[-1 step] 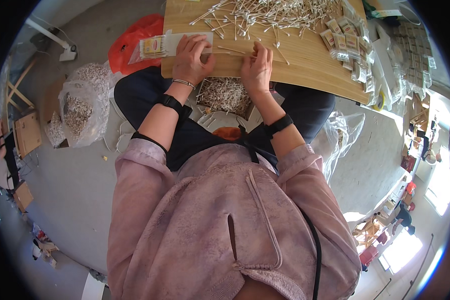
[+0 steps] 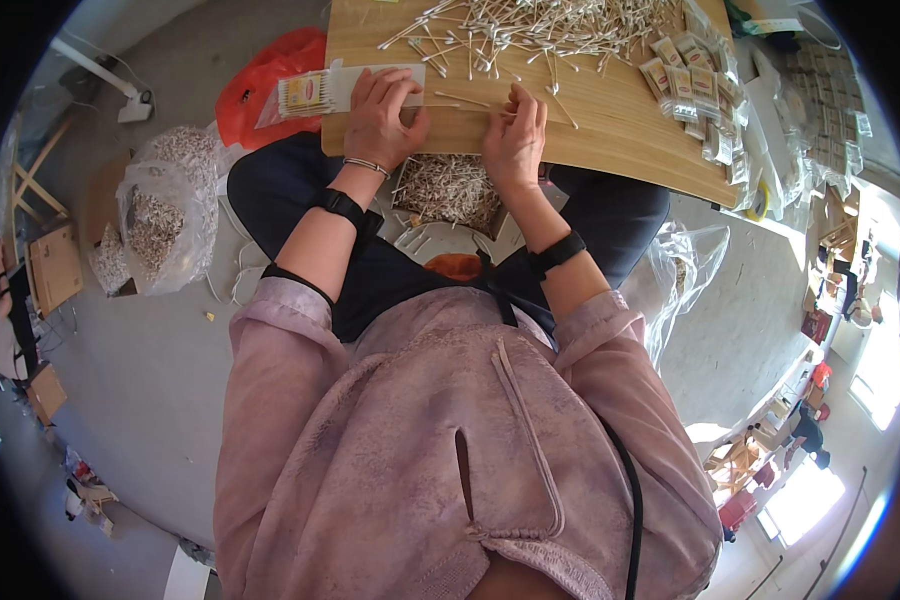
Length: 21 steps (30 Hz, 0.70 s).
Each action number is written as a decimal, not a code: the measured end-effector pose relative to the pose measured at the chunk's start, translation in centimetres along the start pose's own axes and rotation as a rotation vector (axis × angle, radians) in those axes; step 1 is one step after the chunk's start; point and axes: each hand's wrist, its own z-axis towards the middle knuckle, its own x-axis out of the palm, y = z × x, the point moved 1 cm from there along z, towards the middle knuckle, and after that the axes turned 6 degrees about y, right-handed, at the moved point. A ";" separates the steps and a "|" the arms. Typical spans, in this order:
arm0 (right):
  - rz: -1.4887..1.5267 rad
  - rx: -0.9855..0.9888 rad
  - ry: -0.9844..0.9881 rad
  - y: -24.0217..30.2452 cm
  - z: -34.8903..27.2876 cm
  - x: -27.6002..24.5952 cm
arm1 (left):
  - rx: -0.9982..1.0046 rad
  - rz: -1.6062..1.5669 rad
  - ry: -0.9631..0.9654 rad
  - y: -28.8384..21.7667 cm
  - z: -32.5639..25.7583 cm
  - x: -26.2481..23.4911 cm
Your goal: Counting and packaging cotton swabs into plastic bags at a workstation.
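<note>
On the wooden table's near edge, my left hand (image 2: 382, 115) lies over the white part of a clear plastic bag (image 2: 348, 88), fingers bent and a little apart, thumb away from them. A row of cotton swabs (image 2: 306, 93) with a yellowish label shows at the bag's left end. My right hand (image 2: 515, 138) rests on the edge to the right, its fingers curled in; whatever they hold is hidden. One loose cotton swab (image 2: 462, 100) lies between both hands. Beyond them spreads a heap of loose cotton swabs (image 2: 560, 30).
Small filled swab packs (image 2: 692, 80) are piled at the table's right. A container packed with swabs (image 2: 448, 190) sits below the edge between my legs. At left are a red bag (image 2: 270, 85) and a clear sack of swabs (image 2: 170, 210). Other people are farther off.
</note>
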 end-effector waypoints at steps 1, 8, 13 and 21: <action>0.156 0.099 -0.001 0.1 -0.3 0.0 | 0.001 0.024 -0.002 0.0 0.0 -0.2; -0.148 -0.096 0.027 0.0 1.2 0.7 | 0.036 0.020 -0.011 -0.6 0.2 -0.4; -0.233 -0.178 0.063 -0.6 1.9 0.9 | 0.049 0.022 -0.012 -0.6 0.2 0.0; -0.320 -0.190 0.209 -1.7 -0.5 -2.1 | 0.017 0.006 -0.050 -0.1 0.0 0.3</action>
